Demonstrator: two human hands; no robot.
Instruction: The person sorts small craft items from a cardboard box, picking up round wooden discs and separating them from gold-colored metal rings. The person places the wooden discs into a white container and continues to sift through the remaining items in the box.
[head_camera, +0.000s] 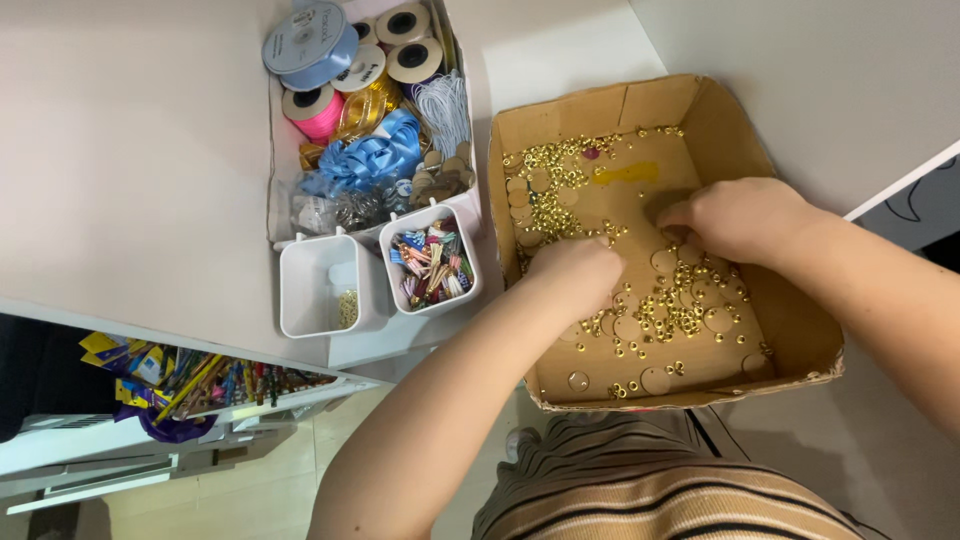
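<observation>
The box (700, 110) is matt brown cardboard, creased and rough at its edges. Inside, the beads (545, 210) gleam like polished gold metal, among flat, dull discs (664, 261) the colour of card. The two tubs (310, 290) are smooth white plastic. The ribbons (372, 155) look satiny and glossy. The table (130, 150) is smooth, matt white.

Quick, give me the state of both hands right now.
Left hand: curled, knuckles up, down among the gold beads in the cardboard box; grip cannot be told.
Right hand: curled over the box floor; cannot be told either.
</observation>
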